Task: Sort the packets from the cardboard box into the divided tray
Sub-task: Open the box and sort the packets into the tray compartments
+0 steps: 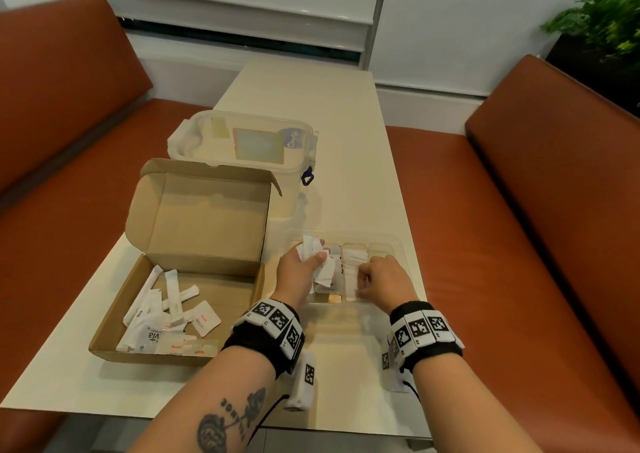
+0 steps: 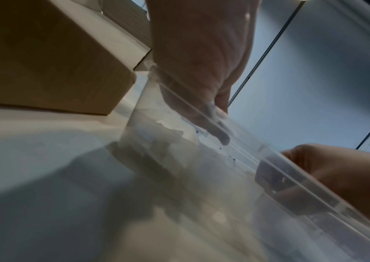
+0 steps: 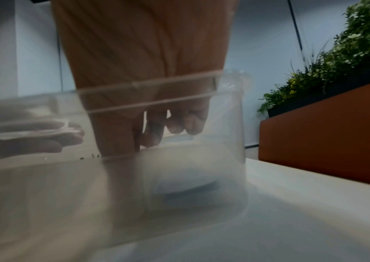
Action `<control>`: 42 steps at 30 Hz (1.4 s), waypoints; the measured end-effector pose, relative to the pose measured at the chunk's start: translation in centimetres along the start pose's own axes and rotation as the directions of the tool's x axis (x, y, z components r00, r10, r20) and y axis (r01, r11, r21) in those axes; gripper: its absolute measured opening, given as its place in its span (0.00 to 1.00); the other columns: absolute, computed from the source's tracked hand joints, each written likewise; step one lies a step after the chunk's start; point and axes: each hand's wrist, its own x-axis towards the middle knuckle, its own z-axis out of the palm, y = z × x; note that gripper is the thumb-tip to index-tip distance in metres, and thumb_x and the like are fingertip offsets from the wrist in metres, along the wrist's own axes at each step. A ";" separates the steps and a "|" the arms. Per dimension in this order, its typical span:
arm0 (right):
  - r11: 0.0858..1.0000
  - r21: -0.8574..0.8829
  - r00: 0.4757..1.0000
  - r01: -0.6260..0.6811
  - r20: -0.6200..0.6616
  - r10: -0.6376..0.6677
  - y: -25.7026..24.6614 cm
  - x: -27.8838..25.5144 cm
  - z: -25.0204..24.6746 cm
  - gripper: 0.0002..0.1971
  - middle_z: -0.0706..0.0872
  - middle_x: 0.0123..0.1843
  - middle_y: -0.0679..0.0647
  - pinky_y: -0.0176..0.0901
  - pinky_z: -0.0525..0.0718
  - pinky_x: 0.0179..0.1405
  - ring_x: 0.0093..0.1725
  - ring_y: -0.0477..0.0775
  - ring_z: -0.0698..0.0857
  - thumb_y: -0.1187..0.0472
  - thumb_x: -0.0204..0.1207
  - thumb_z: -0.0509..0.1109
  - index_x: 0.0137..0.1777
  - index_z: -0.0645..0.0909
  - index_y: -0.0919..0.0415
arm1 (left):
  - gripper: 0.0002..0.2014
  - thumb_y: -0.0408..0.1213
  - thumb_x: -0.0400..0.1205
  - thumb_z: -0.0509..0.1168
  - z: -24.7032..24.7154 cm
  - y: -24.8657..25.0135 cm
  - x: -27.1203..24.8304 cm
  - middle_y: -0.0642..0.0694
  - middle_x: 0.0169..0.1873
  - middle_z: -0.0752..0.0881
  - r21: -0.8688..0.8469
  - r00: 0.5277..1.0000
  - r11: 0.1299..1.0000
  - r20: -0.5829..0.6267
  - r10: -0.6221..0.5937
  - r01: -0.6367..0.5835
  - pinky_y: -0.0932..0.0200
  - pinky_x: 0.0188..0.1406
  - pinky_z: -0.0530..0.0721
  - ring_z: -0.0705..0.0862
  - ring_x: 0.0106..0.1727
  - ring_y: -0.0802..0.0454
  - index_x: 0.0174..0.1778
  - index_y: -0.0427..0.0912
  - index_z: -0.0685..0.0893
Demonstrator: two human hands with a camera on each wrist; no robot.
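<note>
An open cardboard box on the left holds several white packets. To its right stands the clear divided tray, with white packets in its left and middle compartments. My left hand hovers over the tray's left compartment and grips a bunch of white packets. My right hand reaches into the middle compartment, its fingers curled down and pinching white packets there. In the right wrist view, the right hand's fingers point down behind the tray wall. The left wrist view is blurred, showing the palm above the tray rim.
A lidded clear plastic container stands behind the box. The pale table runs away from me between two orange benches. A plant sits at the back right. The box lid stands upright.
</note>
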 end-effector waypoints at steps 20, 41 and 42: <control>0.775 0.631 0.983 0.035 -0.159 0.086 -3.1 0.3 -0.7 0.07 0.85 0.38 0.45 0.38 0.79 0.36 0.34 0.39 0.78 0.55 0.69 0.77 0.44 0.83 0.49 | 0.14 0.33 0.85 0.60 0.2 0.5 -0.3 0.34 0.55 0.86 -0.139 0.976 0.984 0.199 -0.085 0.114 0.45 0.54 0.83 0.86 0.52 0.39 0.65 0.36 0.81; 0.487 0.873 0.935 -0.012 -0.163 0.315 -2.1 0.6 0.0 0.06 0.88 0.35 0.57 0.29 0.77 0.24 0.33 0.47 0.81 0.63 0.69 0.78 0.34 0.84 0.61 | 0.10 0.33 0.84 0.61 -0.1 0.3 -0.2 0.37 0.54 0.88 -0.136 0.967 0.983 0.236 -0.090 0.125 0.46 0.51 0.86 0.87 0.53 0.40 0.60 0.40 0.82; 0.468 0.884 0.933 -0.003 -0.166 0.319 -2.1 0.6 0.0 0.06 0.89 0.35 0.56 0.28 0.77 0.22 0.33 0.48 0.82 0.63 0.70 0.77 0.34 0.84 0.61 | 0.09 0.32 0.84 0.62 0.0 0.3 -0.2 0.38 0.52 0.89 -0.126 0.969 0.985 0.231 -0.089 0.121 0.47 0.48 0.87 0.88 0.51 0.41 0.59 0.41 0.83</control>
